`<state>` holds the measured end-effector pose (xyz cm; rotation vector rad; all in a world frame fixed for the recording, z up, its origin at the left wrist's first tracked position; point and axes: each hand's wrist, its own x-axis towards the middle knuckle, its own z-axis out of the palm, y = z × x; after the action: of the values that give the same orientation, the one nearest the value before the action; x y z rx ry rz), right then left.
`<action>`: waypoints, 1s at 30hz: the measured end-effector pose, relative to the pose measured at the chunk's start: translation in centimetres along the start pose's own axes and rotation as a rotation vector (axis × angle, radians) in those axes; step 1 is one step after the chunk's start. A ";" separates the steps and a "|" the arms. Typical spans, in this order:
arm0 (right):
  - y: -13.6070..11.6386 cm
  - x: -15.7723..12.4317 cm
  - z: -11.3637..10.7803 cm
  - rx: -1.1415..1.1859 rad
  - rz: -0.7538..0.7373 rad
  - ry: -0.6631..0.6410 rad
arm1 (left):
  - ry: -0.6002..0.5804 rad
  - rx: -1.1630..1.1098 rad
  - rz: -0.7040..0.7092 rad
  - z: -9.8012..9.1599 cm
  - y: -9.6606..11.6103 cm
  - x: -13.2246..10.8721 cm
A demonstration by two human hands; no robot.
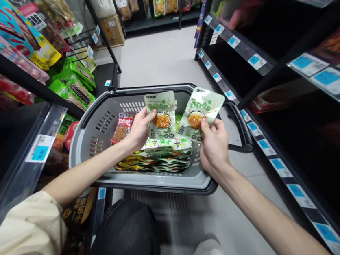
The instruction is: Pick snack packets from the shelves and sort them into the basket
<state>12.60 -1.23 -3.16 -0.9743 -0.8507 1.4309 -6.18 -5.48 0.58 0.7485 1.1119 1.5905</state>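
My left hand [141, 128] is closed on a pale green snack packet [162, 110], its thumb on the front beside a picture of orange-brown food. A matching snack packet [201, 106] is pinched in my right hand [215, 145], tilted slightly to the right. Both packets are held up over a grey plastic shopping basket [95, 135]. Inside the basket, below my hands, lies a stack of similar packets [167, 153]. A red packet [122, 127] with brown food pictured on it sits at the basket's left, partly hidden by my left hand.
Shelves of bagged snacks [75, 80] stand on the left. On the right runs a dark shelf unit with blue-and-white price tags [266, 146]. A cardboard box [112, 31] rests on the floor at the back. The basket's black handle [243, 131] hangs out to the right.
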 end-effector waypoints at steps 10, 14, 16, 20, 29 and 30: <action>-0.9 -0.7 0.8 -0.047 0.381 -0.282 | -0.086 -0.045 -0.169 0.1 -0.8 -0.4; -1.3 -1.1 1.1 -0.061 0.334 -0.319 | -0.118 -0.051 -0.238 0.5 -1.6 -1.0; -1.3 -1.3 1.0 -0.065 0.310 -0.368 | -0.118 -0.032 -0.233 0.6 -1.9 -1.1; -0.8 -1.2 0.9 -0.094 0.243 -0.406 | -0.111 0.035 -0.152 0.2 -2.4 -0.9; -1.0 -1.3 1.5 -0.068 0.186 -0.283 | -0.014 0.483 -0.182 1.1 0.1 -2.4; -0.9 -1.1 1.5 -0.075 0.168 -0.256 | 0.008 0.557 -0.224 0.7 0.2 -2.3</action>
<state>11.54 -2.18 -1.63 -0.9493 -1.0351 1.7035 -4.95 -7.45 1.15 0.9355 1.6117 1.1007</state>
